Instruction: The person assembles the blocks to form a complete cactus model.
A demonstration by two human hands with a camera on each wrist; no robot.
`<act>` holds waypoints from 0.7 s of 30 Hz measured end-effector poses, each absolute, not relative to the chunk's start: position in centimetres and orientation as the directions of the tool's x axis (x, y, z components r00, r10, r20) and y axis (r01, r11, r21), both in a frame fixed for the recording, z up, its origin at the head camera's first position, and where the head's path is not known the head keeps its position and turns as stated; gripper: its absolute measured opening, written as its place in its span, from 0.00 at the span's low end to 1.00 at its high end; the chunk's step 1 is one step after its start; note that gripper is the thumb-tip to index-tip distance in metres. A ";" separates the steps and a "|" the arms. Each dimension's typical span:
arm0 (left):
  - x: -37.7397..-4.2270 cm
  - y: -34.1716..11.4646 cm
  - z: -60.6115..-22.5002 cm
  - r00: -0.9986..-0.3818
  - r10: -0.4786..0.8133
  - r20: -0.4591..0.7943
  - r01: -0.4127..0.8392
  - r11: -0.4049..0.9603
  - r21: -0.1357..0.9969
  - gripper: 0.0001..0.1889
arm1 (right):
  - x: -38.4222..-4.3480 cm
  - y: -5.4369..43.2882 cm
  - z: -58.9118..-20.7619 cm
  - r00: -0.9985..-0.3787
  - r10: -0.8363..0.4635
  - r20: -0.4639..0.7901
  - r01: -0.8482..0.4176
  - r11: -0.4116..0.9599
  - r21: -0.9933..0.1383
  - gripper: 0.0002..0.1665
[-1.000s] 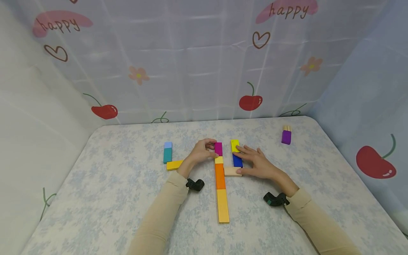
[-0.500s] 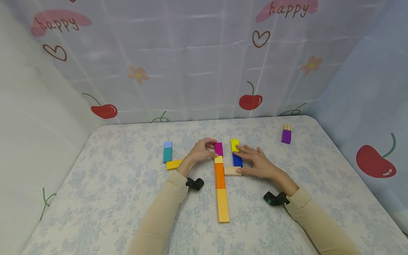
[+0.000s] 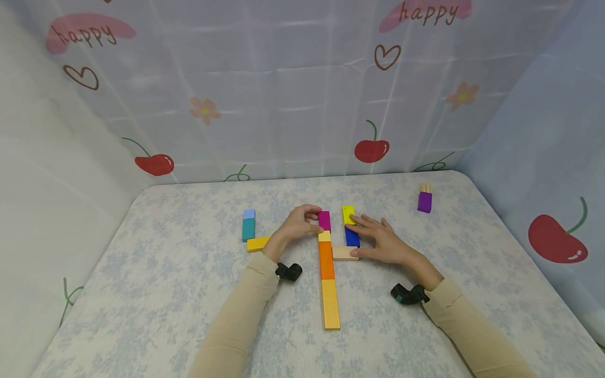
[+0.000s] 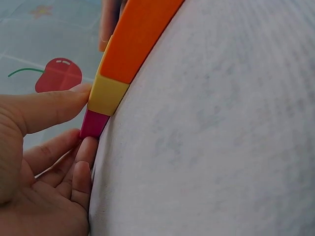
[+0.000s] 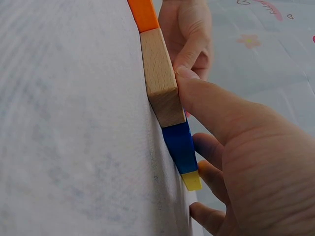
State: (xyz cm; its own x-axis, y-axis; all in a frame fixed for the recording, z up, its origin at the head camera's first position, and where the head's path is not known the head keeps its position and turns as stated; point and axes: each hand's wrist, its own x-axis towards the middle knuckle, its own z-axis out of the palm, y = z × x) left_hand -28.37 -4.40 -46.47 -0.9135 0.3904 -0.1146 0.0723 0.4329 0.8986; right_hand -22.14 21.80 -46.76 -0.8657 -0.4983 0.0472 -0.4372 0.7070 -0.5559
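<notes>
My left hand [image 3: 298, 223] is at the far end of a column of blocks. Its thumb touches the pale yellow block [image 4: 107, 96], and its fingertips meet the magenta block [image 3: 324, 218]. Below these in line lie an orange block [image 3: 326, 261] and a long light-yellow block [image 3: 331, 304]. My right hand [image 3: 385, 244] spreads over the right-hand branch. Its thumb rests on the edge of a plain wooden block [image 5: 158, 64], while the other fingers touch the blue block [image 5: 181, 147] and the bright yellow block [image 3: 347, 211] beyond it.
On the left, a golden-yellow block [image 3: 257, 244], partly behind my left wrist, meets a teal block [image 3: 248, 231] topped by a light-blue block [image 3: 249, 214]. A purple piece [image 3: 424, 202] with pale sticks stands at the back right. A printed curtain [image 3: 293, 94] hangs behind the table.
</notes>
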 end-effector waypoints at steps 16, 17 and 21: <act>-28.2 -4.3 -46.3 -0.923 0.372 -0.097 0.093 0.461 0.883 0.23 | -22.3 21.8 -46.8 -0.870 -0.492 0.036 -0.428 0.715 -0.554 0.43; -28.2 -4.3 -46.3 -0.925 0.369 -0.095 0.093 0.460 0.883 0.23 | -22.3 21.8 -46.8 -0.870 -0.492 0.036 -0.428 0.715 -0.553 0.43; -28.2 -4.4 -46.3 -0.927 0.363 -0.090 0.093 0.459 0.884 0.23 | -22.3 21.8 -46.9 -0.868 -0.495 0.037 -0.429 0.711 -0.557 0.43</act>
